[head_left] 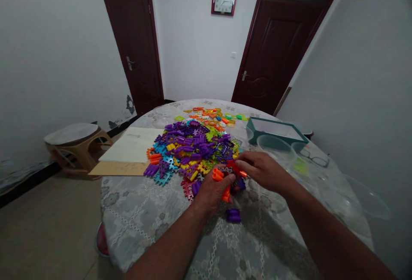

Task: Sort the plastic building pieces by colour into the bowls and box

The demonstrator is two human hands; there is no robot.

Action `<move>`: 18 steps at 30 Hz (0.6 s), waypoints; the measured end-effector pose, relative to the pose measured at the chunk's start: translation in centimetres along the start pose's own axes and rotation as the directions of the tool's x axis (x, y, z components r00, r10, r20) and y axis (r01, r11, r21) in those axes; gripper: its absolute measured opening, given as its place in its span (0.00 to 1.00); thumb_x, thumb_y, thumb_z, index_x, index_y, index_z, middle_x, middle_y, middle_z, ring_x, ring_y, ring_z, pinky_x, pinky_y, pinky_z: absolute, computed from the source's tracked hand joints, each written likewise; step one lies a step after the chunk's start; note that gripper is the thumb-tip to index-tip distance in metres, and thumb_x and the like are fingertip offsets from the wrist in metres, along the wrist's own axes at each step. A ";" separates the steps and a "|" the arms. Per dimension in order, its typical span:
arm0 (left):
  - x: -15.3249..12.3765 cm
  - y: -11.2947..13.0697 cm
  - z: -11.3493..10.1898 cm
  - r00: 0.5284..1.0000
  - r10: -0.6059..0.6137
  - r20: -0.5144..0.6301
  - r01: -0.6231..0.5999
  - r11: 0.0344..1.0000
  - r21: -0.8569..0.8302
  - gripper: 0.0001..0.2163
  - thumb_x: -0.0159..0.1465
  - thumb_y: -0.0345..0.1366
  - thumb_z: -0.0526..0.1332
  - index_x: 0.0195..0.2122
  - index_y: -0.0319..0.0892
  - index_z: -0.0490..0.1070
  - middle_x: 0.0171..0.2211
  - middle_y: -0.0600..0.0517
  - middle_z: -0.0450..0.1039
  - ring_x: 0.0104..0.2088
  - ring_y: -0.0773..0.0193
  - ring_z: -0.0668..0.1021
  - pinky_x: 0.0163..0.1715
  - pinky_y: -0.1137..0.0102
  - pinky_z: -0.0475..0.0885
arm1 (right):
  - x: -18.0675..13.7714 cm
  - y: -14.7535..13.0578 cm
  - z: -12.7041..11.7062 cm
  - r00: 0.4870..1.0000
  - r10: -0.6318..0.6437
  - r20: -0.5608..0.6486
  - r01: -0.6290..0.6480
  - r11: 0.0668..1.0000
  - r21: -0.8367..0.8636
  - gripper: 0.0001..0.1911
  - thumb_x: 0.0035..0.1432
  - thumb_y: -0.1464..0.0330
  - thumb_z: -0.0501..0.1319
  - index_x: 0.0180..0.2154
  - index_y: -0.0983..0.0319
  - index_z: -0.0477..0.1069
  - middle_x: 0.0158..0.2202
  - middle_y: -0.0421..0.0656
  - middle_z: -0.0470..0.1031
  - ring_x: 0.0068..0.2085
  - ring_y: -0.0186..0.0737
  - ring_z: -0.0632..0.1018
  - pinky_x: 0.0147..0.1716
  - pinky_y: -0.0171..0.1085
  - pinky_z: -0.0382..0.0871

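My left hand (210, 192) is closed around orange plastic building pieces (218, 174), tube-like in shape, at the near edge of a large heap. Close beside it, my right hand (260, 168) pinches a red building piece (232, 167) against what the left hand holds. A small orange tip (243, 173) shows by the right fingers. The heap (193, 143) is mostly purple, with blue, yellow, green and orange interlocking pieces. A purple piece (233, 215) lies apart on the tablecloth, just in front of my hands. My fingers partly hide how the held pieces join.
Orange and green pieces (209, 115) lie scattered behind the heap. To the right are a green-edged box (277, 132), clear plastic containers (276, 149) and eyeglasses (315, 158). Paper sheets (128, 145) lie on the left of the round table (128, 228). A stool (75, 143) stands on the floor.
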State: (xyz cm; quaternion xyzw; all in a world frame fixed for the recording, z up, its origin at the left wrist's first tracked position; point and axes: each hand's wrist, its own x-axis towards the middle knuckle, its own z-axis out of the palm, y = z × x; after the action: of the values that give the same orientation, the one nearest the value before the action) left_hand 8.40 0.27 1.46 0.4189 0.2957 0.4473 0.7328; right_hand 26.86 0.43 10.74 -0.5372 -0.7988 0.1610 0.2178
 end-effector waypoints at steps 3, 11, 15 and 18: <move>0.1 -0.3 0.0 1.000 -0.017 0.008 0.017 0.999 0.030 0.22 0.59 0.45 0.74 0.48 0.42 0.69 0.32 0.51 0.76 0.29 0.61 0.81 0.18 0.74 0.73 | -2.6 -0.4 1.6 0.994 0.073 -0.078 -0.063 0.990 0.126 0.12 0.69 0.63 0.58 0.45 0.58 0.80 0.38 0.42 0.84 0.38 0.41 0.81 0.38 0.37 0.70; 0.0 -0.1 0.2 1.000 -0.025 0.008 0.025 0.996 0.080 0.21 0.60 0.43 0.72 0.49 0.44 0.67 0.31 0.52 0.75 0.29 0.60 0.81 0.18 0.72 0.74 | -6.0 3.6 -1.7 0.842 0.177 -0.510 -0.227 0.973 -0.037 0.17 0.69 0.61 0.56 0.50 0.59 0.80 0.48 0.47 0.84 0.47 0.48 0.83 0.50 0.45 0.73; -0.2 0.2 0.3 0.999 -0.045 0.006 0.044 0.993 0.114 0.22 0.59 0.44 0.72 0.50 0.44 0.68 0.32 0.52 0.75 0.30 0.58 0.82 0.18 0.72 0.74 | -7.0 6.8 -2.6 0.833 0.133 -0.537 -0.266 0.947 -0.179 0.18 0.69 0.62 0.55 0.50 0.61 0.80 0.48 0.49 0.84 0.47 0.50 0.83 0.51 0.48 0.75; -0.3 0.2 0.3 0.998 -0.061 0.029 0.055 0.985 0.162 0.22 0.60 0.44 0.72 0.51 0.45 0.68 0.33 0.52 0.74 0.30 0.58 0.82 0.17 0.73 0.74 | -6.9 8.0 -1.9 0.792 0.031 -0.609 -0.253 0.925 -0.282 0.17 0.67 0.66 0.55 0.48 0.64 0.80 0.46 0.53 0.84 0.48 0.54 0.82 0.52 0.53 0.75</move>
State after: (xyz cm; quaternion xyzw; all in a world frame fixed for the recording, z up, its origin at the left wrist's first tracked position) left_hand 8.47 -0.07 1.78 0.4755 0.3304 0.3933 0.7142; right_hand 36.47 -2.98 7.20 -0.6495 -0.6623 -0.1436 0.3449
